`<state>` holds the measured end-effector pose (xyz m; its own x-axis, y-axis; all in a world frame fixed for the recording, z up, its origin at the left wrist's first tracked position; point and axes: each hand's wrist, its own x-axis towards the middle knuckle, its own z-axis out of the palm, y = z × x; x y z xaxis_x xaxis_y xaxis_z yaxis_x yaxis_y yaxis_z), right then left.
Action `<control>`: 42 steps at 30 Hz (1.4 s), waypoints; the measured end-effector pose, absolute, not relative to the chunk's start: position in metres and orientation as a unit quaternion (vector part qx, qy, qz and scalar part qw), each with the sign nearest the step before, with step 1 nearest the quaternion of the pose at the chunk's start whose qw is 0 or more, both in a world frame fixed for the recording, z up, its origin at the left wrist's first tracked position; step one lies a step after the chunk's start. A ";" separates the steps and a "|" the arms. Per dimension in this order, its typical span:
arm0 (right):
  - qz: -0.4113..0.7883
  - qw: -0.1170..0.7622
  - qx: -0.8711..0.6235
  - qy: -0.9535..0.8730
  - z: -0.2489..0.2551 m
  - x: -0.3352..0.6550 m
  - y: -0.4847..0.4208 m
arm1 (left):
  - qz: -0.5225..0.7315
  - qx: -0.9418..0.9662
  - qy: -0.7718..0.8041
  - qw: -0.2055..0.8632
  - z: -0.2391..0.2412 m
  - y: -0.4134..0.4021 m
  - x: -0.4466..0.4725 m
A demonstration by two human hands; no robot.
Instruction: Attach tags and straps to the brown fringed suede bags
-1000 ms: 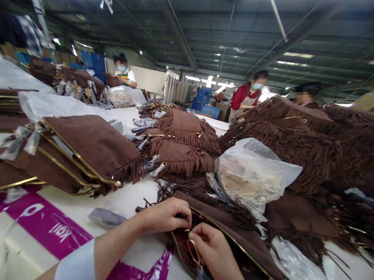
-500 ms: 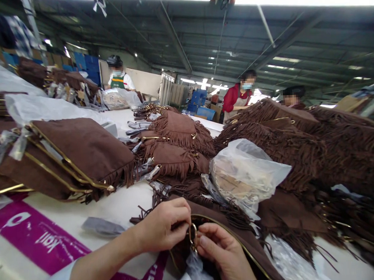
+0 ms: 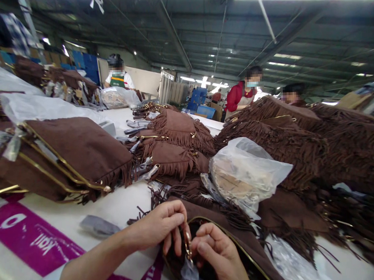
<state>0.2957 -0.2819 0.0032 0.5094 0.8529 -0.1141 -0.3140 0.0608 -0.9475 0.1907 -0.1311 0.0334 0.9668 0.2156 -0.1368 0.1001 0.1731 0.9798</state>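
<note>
At the bottom middle, my left hand (image 3: pixel 161 225) pinches the upper end of a gold snap hook (image 3: pixel 187 241) between thumb and fingers. My right hand (image 3: pixel 217 254) is closed with curled fingers at the hook's right side, thumb and fingertips against it. Clear plastic wrap (image 3: pixel 189 274) hangs from the lower end of the hook. Beneath both hands lies a brown fringed bag (image 3: pixel 205 209), its gold zipper (image 3: pixel 247 253) open and the inside dark. What the right fingertips cover cannot be seen.
Brown bags (image 3: pixel 78 149) with gold zippers are stacked at left. Fringed bags pile up in the middle (image 3: pixel 172 153) and right (image 3: pixel 273 132). A clear plastic bag (image 3: pixel 247 170) of parts, a grey wrapped piece (image 3: pixel 99 226) and purple tape (image 3: pixel 39 241) are on the white table. Co-workers stand beyond.
My left hand has shifted slightly left, its lower fingers now extended downward. The gold hook has turned edge-on and moved a little left; my right hand has followed it.
</note>
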 end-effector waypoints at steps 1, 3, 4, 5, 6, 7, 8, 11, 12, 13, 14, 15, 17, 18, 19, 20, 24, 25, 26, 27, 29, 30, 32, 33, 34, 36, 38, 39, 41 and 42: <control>0.432 0.674 -0.541 -0.256 0.002 0.295 -0.281 | 0.040 0.635 0.132 0.760 0.033 -0.131 0.192; 0.438 0.651 -0.559 -0.267 -0.002 0.297 -0.280 | 0.044 0.639 0.160 0.752 0.033 -0.132 0.193; 0.434 0.642 -0.571 -0.273 -0.004 0.299 -0.280 | 0.042 0.646 0.171 0.743 0.033 -0.133 0.193; 0.424 0.634 -0.583 -0.279 -0.006 0.301 -0.280 | 0.037 0.653 0.180 0.735 0.033 -0.133 0.193; 0.411 0.629 -0.595 -0.285 -0.008 0.303 -0.280 | 0.032 0.658 0.186 0.729 0.033 -0.134 0.193; 0.397 0.626 -0.606 -0.290 -0.009 0.305 -0.281 | 0.027 0.662 0.191 0.725 0.033 -0.134 0.193; 0.383 0.624 -0.615 -0.294 -0.011 0.306 -0.282 | 0.024 0.664 0.193 0.723 0.034 -0.135 0.193; 0.363 0.608 -0.633 -0.312 -0.011 0.306 -0.283 | 0.028 0.665 0.182 0.724 0.032 -0.136 0.192; 0.357 0.602 -0.636 -0.325 -0.011 0.304 -0.284 | 0.036 0.668 0.176 0.722 0.031 -0.137 0.192; 0.347 0.600 -0.638 -0.335 -0.010 0.302 -0.284 | 0.047 0.674 0.172 0.717 0.030 -0.137 0.193; 0.335 0.601 -0.641 -0.341 -0.010 0.300 -0.283 | 0.060 0.682 0.170 0.709 0.028 -0.138 0.193; 0.323 0.605 -0.643 -0.340 -0.009 0.297 -0.283 | 0.073 0.691 0.169 0.699 0.027 -0.138 0.193; 0.308 0.616 -0.649 -0.324 -0.009 0.294 -0.283 | 0.089 0.706 0.167 0.682 0.025 -0.138 0.193; 0.305 0.619 -0.651 -0.316 -0.010 0.293 -0.282 | 0.093 0.712 0.165 0.677 0.024 -0.139 0.194; 0.308 0.619 -0.651 -0.313 -0.011 0.294 -0.283 | 0.093 0.715 0.164 0.673 0.024 -0.139 0.194; 0.313 0.617 -0.650 -0.315 -0.012 0.295 -0.283 | 0.093 0.718 0.163 0.671 0.024 -0.139 0.193; 0.332 0.613 -0.641 -0.320 -0.014 0.302 -0.285 | 0.098 0.724 0.162 0.663 0.022 -0.140 0.193; 0.334 0.615 -0.639 -0.319 -0.013 0.303 -0.285 | 0.100 0.726 0.163 0.661 0.022 -0.140 0.193; 0.331 0.619 -0.638 -0.317 -0.013 0.303 -0.285 | 0.101 0.727 0.163 0.659 0.021 -0.140 0.193; 0.325 0.624 -0.638 -0.313 -0.011 0.302 -0.285 | 0.102 0.729 0.163 0.657 0.020 -0.140 0.193; 0.305 0.636 -0.640 -0.304 -0.009 0.299 -0.284 | 0.106 0.729 0.161 0.657 0.018 -0.141 0.194; 0.297 0.641 -0.641 -0.301 -0.008 0.297 -0.283 | 0.108 0.728 0.160 0.658 0.017 -0.141 0.194; 0.284 0.646 -0.644 -0.294 -0.008 0.296 -0.282 | 0.114 0.727 0.158 0.658 0.017 -0.142 0.194; 0.288 0.644 -0.644 -0.296 -0.008 0.296 -0.282 | 0.115 0.727 0.158 0.658 0.017 -0.142 0.194; 0.293 0.640 -0.645 -0.299 -0.009 0.297 -0.282 | 0.116 0.727 0.159 0.658 0.018 -0.142 0.194; 0.306 0.629 -0.645 -0.307 -0.012 0.300 -0.283 | 0.115 0.726 0.159 0.659 0.019 -0.143 0.194; 0.319 0.618 -0.645 -0.317 -0.016 0.303 -0.283 | 0.114 0.727 0.157 0.659 0.020 -0.143 0.194; 0.322 0.615 -0.645 -0.320 -0.017 0.304 -0.284 | 0.115 0.727 0.156 0.659 0.020 -0.143 0.194; 0.320 0.613 -0.646 -0.324 -0.020 0.305 -0.283 | 0.119 0.731 0.154 0.654 0.020 -0.144 0.194; 0.316 0.614 -0.646 -0.325 -0.021 0.305 -0.283 | 0.123 0.735 0.155 0.648 0.019 -0.145 0.194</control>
<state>0.3055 -0.2829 -0.0207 0.5889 0.8082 -0.0089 0.0314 -0.0338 -0.9989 0.1940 -0.1452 0.0194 0.9216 0.3876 -0.0198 0.0680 -0.1110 0.9915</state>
